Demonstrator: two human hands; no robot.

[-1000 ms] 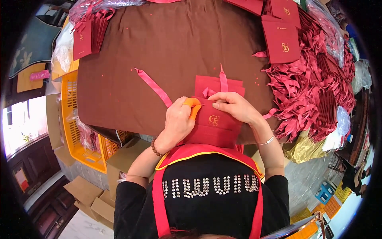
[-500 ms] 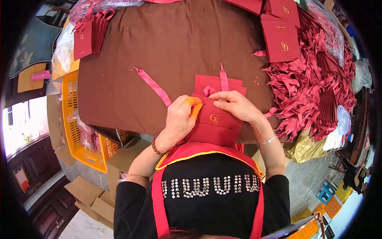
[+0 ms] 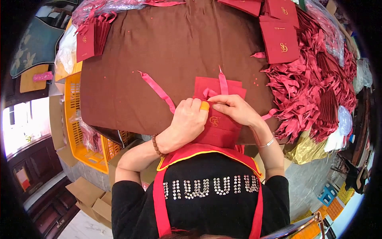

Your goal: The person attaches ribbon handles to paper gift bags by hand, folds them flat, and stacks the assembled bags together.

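In front of me at the table's near edge lies a flat dark red gift bag [image 3: 223, 124] with a gold emblem. My left hand [image 3: 188, 120], with a yellow-orange finger cover, is closed at its upper left edge, fingertips mostly hidden. My right hand [image 3: 234, 109] pinches the same upper edge between thumb and fingers, close beside the left. Pink-red ribbon [image 3: 209, 93] bunches just above the right fingertips. One ribbon end [image 3: 157, 91] stretches away left across the cloth, another [image 3: 223, 81] points away from me. More red bags [image 3: 207, 82] lie flat beneath and beyond.
A brown cloth covers the table [image 3: 171, 44]. On the right lies a large heap of red ribboned bags [image 3: 314, 87], with flat bags [image 3: 279, 42] beside it. A fanned bundle [image 3: 92, 40] stands far left. An orange crate [image 3: 75, 131] and cardboard boxes [image 3: 89, 195] flank the left side.
My left hand has turned over, its fingers curling down and moving right toward the right hand. My right hand stays nearly in place on the bag's upper edge.
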